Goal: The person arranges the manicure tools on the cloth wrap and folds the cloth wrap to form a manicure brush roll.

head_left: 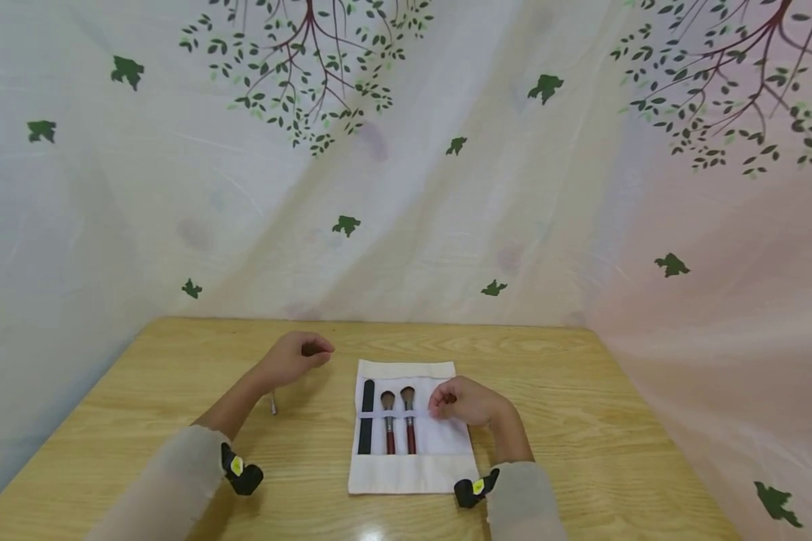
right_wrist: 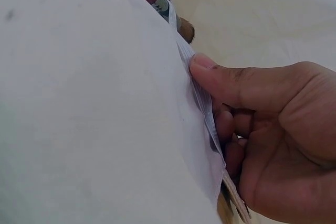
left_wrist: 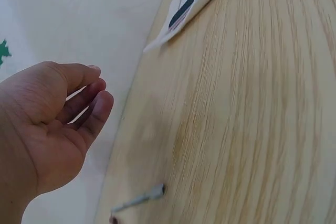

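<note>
A white fabric brush roll (head_left: 413, 475) lies spread on the table. Under its white elastic band (head_left: 399, 413) are a black flat strip (head_left: 367, 417) and two makeup brushes with red handles, a left brush (head_left: 389, 424) and a right brush (head_left: 409, 421). My right hand (head_left: 470, 402) is at the band's right part; in the right wrist view its thumb and curled fingers pinch the elastic band (right_wrist: 202, 103). Left of the roll, my left hand (head_left: 294, 359) hovers with loosely bent fingers and holds nothing. Below it lies a thin grey metallic tool (left_wrist: 139, 199), its kind unclear.
The wooden table (head_left: 582, 421) reaches back to a pale curtain (head_left: 406, 248) printed with leaves and branches. A black wrist camera (head_left: 243, 477) sits on the left sleeve, another black camera (head_left: 472, 490) on the right, over the roll's lower right corner.
</note>
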